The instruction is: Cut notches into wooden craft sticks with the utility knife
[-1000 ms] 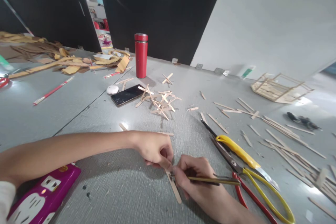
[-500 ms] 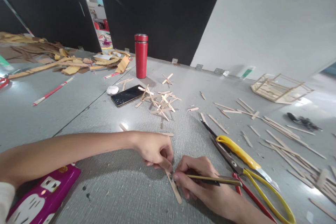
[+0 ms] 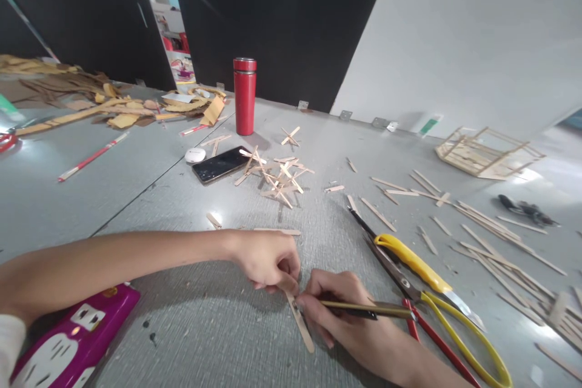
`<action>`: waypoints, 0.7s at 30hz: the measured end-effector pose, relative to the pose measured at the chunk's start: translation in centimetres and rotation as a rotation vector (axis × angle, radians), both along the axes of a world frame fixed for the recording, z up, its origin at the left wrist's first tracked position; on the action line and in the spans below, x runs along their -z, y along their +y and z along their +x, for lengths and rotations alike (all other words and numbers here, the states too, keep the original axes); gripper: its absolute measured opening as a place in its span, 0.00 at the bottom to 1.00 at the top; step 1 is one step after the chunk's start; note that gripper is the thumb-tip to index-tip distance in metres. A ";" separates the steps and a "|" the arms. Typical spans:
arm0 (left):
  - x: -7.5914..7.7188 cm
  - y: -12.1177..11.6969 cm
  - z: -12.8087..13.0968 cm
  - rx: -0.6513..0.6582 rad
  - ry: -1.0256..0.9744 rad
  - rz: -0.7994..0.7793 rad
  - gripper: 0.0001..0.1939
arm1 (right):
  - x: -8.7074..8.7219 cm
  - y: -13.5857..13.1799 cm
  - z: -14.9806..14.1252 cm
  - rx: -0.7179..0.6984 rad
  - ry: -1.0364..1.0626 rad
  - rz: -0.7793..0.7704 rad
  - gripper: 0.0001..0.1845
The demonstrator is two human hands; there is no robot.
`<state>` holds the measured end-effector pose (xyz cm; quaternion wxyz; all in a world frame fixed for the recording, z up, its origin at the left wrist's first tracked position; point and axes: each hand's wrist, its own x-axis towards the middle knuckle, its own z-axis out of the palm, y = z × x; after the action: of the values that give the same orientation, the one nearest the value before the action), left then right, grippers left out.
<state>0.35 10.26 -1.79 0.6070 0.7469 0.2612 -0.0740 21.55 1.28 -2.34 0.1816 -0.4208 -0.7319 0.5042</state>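
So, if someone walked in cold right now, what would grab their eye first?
Probably the two hands low at centre: the left hand pins a flat wooden stick to the grey table, while the right hand puts a thin pen-like tool to it. Next, the red flask standing upright at the back, and the yellow-handled scissors just right of the hands.

1 flask, 1 phone, 2 hands, sticks too many to count.

- The pen tip is hidden between the right hand's fingers.
- The purple box is cut off at the bottom-left edge.
- The yellow scissors' loop runs off the bottom edge.
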 end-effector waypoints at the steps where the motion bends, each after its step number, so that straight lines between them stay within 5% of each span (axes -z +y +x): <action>1: 0.0 -0.1 0.0 -0.004 0.001 0.006 0.15 | 0.0 0.0 -0.1 0.002 -0.003 0.001 0.21; 21: -0.1 -0.1 0.0 -0.031 0.001 -0.042 0.16 | 0.6 0.4 -0.4 -0.001 -0.136 0.120 0.20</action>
<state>0.31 10.13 -1.67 0.6236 0.7296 0.2716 -0.0705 21.16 1.65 -2.97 0.1562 -0.4420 -0.7716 0.4299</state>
